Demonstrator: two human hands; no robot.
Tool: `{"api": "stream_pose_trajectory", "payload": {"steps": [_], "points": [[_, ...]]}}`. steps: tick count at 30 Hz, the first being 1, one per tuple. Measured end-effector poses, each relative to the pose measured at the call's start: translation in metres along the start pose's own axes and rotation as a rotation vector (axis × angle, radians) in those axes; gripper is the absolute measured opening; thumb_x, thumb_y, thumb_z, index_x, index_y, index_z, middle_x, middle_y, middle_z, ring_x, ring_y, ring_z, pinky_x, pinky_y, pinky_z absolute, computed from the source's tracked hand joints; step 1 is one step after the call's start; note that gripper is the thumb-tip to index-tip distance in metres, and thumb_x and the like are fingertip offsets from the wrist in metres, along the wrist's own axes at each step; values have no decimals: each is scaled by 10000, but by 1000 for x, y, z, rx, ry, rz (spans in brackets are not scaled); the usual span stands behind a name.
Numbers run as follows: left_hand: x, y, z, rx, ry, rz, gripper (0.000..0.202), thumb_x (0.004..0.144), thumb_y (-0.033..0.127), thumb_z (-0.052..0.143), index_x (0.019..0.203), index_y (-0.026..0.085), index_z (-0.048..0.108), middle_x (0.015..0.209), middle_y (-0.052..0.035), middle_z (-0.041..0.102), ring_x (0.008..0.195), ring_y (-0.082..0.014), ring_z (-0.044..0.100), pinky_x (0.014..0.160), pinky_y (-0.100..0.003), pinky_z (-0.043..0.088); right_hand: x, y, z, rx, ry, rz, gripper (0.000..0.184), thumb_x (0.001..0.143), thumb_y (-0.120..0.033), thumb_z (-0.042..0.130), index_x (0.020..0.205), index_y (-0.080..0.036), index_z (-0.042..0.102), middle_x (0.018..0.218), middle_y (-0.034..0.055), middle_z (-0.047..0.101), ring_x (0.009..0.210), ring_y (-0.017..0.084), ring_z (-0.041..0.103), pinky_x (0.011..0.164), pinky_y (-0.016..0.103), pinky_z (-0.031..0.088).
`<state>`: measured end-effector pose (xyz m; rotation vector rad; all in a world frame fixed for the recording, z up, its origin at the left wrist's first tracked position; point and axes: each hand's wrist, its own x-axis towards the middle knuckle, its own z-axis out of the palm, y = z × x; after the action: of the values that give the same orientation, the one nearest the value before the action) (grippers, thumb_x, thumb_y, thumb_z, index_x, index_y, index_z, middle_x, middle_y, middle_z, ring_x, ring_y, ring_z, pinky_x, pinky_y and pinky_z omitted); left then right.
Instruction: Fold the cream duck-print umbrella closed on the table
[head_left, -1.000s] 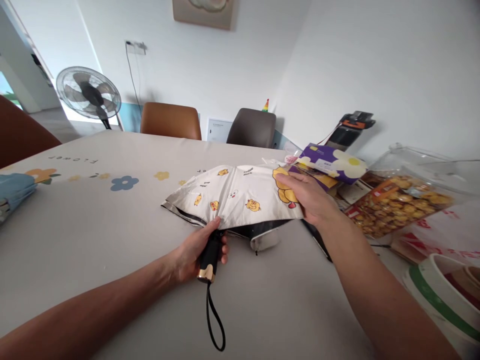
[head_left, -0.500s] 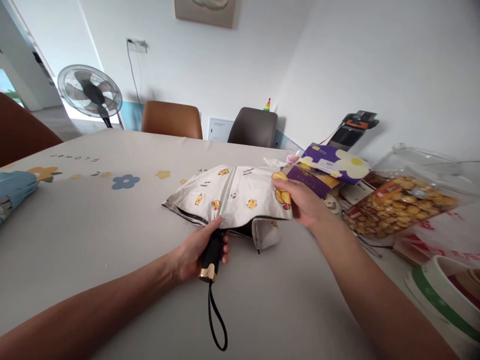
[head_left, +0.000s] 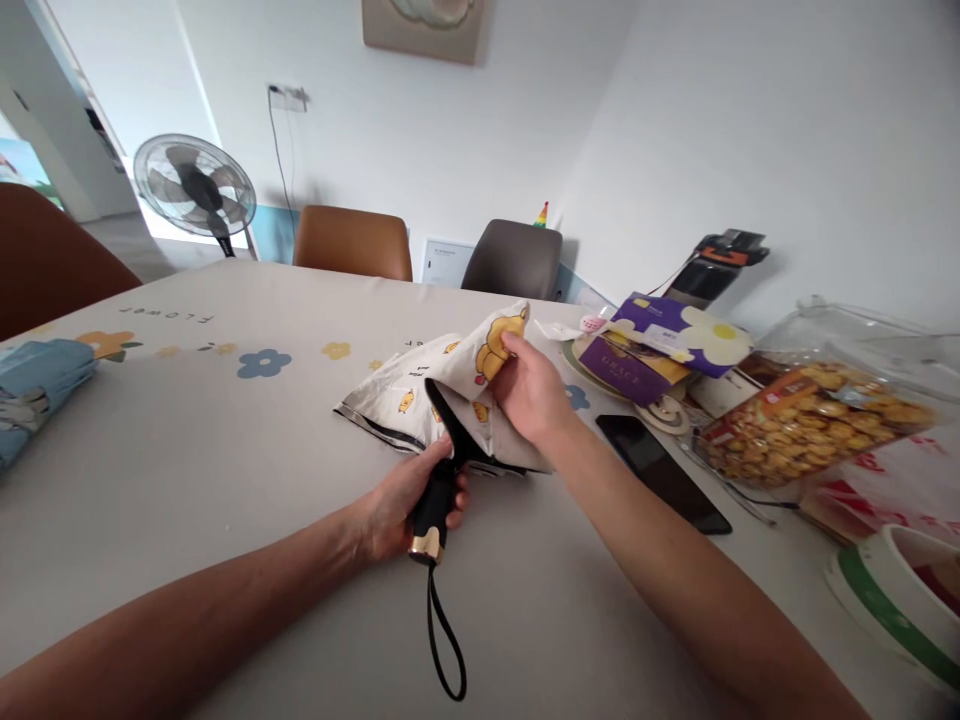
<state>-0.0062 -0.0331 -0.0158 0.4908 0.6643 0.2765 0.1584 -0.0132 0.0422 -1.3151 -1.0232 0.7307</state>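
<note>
A folding umbrella (head_left: 420, 395) with white fabric and yellow cartoon prints lies on the table (head_left: 187, 470). My left hand (head_left: 401, 500) is closed around its black handle with a gold end, and a black wrist strap (head_left: 446, 640) trails toward me. My right hand (head_left: 529, 390) pinches a fold of the canopy fabric and holds it lifted over the middle of the umbrella, showing the black lining beneath.
A black phone (head_left: 660, 470) lies right of the umbrella. Beyond it sit a purple flower-print box (head_left: 660, 340), a clear snack jar (head_left: 817, 410) and bowls (head_left: 900, 590). A blue umbrella (head_left: 34, 385) rests at the left edge. Chairs (head_left: 352, 242) and a fan (head_left: 196, 190) stand behind.
My right hand has pulled the canopy's right side up and leftward, folding it over the middle. The phone that the fabric covered now shows. My left hand kept hold of the handle.
</note>
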Motion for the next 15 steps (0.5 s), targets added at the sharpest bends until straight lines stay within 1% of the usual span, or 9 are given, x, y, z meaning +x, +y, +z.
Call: {"api": "stream_pose_trajectory", "payload": {"steps": [3,6,8,10,13,15], "points": [[2,0,-1,-6,-16,-4,308,888,397,425,773,125,512,674,-7,469,485,-66,462,374,-170,363,0,18,20,11,46,-51,306,840,-454,353,909,-208,522,880,61,654,846,191,623,641,276,490],[3,0,-1,9,14,-32,353,897,424,381,747,128,500,670,-13,477,458,-60,436,369,-172,350,-3,32,33,125,96,-55,233,773,-439,464,772,-207,489,765,28,624,716,165,609,609,256,474],[4,1,-2,33,20,-80,392,896,454,347,726,132,494,641,-14,470,436,-61,416,364,-176,341,-4,38,38,188,107,-32,203,740,-398,515,709,-203,467,675,5,581,638,144,576,579,241,458],[5,2,-5,47,-1,-100,399,884,462,344,720,134,500,625,-16,469,435,-68,416,367,-179,341,-6,41,39,272,125,-30,189,732,-368,536,686,-201,461,634,-15,544,598,127,542,555,230,443],[5,2,-9,28,-58,-75,323,827,413,418,730,124,525,655,-32,498,482,-83,458,397,-187,375,-7,41,39,404,118,-53,181,726,-349,569,685,-200,475,632,-33,526,572,111,510,529,222,425],[3,3,-8,12,-81,-50,266,781,366,467,746,113,541,686,-41,519,519,-95,491,424,-198,403,-7,39,40,437,107,-53,179,716,-343,589,683,-197,490,626,-39,523,562,106,501,521,220,418]]}}
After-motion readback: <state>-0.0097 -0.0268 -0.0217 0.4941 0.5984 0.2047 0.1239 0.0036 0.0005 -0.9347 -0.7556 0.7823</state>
